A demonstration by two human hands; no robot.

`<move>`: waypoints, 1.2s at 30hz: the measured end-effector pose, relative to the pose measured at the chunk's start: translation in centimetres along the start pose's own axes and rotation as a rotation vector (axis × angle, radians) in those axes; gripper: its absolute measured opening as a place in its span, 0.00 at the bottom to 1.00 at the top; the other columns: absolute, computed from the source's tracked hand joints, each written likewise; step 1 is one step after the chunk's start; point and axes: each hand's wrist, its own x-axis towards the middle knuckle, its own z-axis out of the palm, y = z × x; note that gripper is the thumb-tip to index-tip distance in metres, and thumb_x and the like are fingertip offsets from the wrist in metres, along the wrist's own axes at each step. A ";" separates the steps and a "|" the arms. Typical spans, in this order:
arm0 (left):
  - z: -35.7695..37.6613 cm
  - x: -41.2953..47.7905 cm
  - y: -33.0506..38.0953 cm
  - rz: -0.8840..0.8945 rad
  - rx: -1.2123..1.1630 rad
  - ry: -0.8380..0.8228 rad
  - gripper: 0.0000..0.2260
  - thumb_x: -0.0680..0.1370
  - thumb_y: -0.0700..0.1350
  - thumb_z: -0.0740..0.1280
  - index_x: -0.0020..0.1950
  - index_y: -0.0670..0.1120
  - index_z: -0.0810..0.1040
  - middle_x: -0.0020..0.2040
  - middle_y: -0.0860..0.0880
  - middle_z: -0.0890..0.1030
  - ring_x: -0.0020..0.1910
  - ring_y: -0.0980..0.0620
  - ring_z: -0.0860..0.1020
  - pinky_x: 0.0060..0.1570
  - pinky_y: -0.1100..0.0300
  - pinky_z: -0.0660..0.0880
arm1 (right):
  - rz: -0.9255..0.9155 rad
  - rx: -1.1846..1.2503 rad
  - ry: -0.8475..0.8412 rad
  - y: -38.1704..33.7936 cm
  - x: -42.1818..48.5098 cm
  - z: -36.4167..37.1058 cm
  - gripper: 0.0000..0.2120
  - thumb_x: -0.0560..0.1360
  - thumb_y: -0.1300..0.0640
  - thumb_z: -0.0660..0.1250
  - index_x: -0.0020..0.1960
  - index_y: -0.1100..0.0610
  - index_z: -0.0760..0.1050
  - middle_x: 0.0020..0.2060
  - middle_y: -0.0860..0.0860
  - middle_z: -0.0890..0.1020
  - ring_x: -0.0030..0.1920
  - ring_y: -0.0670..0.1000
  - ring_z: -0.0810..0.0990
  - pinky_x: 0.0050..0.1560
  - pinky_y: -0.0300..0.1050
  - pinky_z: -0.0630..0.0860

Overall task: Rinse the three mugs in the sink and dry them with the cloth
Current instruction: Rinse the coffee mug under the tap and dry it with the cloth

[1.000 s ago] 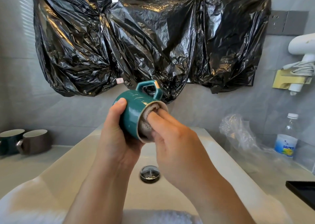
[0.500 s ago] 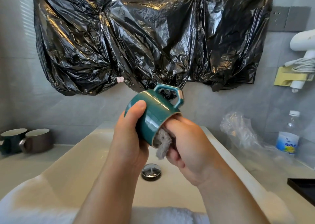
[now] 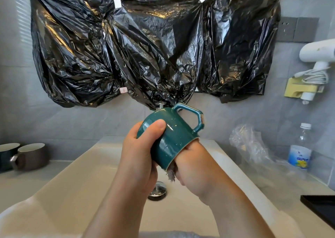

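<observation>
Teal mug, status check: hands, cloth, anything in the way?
Left hand grips teal mug above the sink. Right hand pushes grey cloth into its mouth. Two other mugs on the left counter. Nothing in the way.

Left hand (image 3: 138, 152) curls closed, thumb on top, fingers hidden behind. Right hand (image 3: 197, 167), just beside it and touching, points fingers up, out of sight.

Glossy glazed teal mug (image 3: 174, 138); fuzzy cloth (image 3: 171, 174)
</observation>
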 end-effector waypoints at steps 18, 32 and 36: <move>-0.7 0.5 0.6 0.006 -0.012 0.003 0.25 0.65 0.52 0.75 0.57 0.40 0.83 0.54 0.32 0.84 0.54 0.30 0.82 0.57 0.34 0.79 | -0.171 -0.920 0.025 0.4 -0.2 0.4 0.05 0.79 0.57 0.60 0.47 0.48 0.66 0.35 0.45 0.69 0.34 0.49 0.72 0.31 0.40 0.66; -2.2 1.2 0.6 -0.056 -0.050 -0.011 0.14 0.71 0.55 0.69 0.44 0.48 0.88 0.44 0.43 0.86 0.43 0.46 0.86 0.43 0.53 0.84 | -0.053 -0.258 -0.051 0.6 0.4 -0.1 0.07 0.79 0.51 0.60 0.48 0.46 0.77 0.31 0.38 0.81 0.31 0.39 0.80 0.29 0.32 0.74; -2.2 1.1 0.8 -0.036 -0.017 0.023 0.11 0.71 0.55 0.68 0.42 0.51 0.88 0.42 0.46 0.86 0.39 0.49 0.85 0.39 0.55 0.77 | -0.324 -0.792 0.006 1.5 0.7 0.0 0.09 0.80 0.55 0.60 0.57 0.47 0.75 0.58 0.43 0.76 0.52 0.52 0.78 0.51 0.53 0.78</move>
